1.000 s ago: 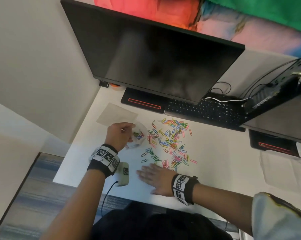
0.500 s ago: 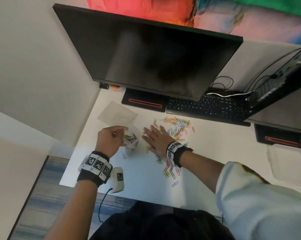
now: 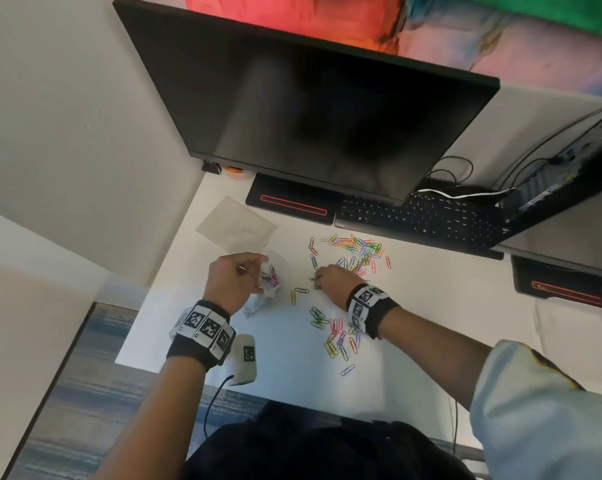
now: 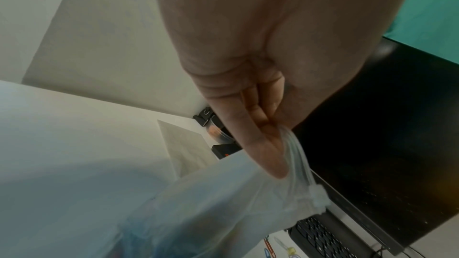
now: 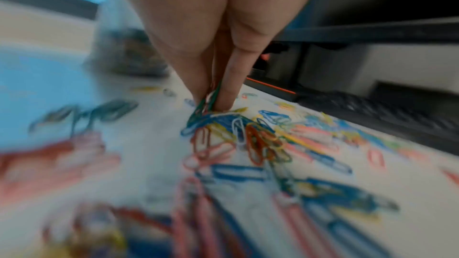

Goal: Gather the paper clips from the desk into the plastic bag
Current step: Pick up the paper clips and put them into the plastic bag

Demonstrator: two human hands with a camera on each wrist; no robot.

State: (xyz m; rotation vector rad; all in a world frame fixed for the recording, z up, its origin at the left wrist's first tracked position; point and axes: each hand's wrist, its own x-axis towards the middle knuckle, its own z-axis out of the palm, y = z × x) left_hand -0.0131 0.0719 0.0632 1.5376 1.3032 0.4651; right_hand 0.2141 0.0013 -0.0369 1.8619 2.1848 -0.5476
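Several coloured paper clips (image 3: pixel 356 251) lie scattered on the white desk (image 3: pixel 431 306), with a second patch (image 3: pixel 337 337) nearer me. My left hand (image 3: pixel 235 282) grips the rim of a small clear plastic bag (image 3: pixel 272 280) that holds some clips; in the left wrist view my left hand (image 4: pixel 273 154) pinches the bag's bunched plastic (image 4: pixel 223 203). My right hand (image 3: pixel 330 280) is down on the desk among the clips. In the right wrist view my right hand (image 5: pixel 211 99) pinches a few clips (image 5: pixel 208 95) between thumb and fingers above the pile (image 5: pixel 248 136).
A dark monitor (image 3: pixel 310 109) stands over the back of the desk, with a black keyboard (image 3: pixel 421 220) and a black pad (image 3: pixel 292 204) under it. A flat clear sheet (image 3: pixel 235 225) lies at the back left. A small white device (image 3: pixel 244 358) sits by the front edge.
My right hand moved from the front of the desk to the middle of the clips, then drew back right and closed on some. The left hand kept holding the bag.
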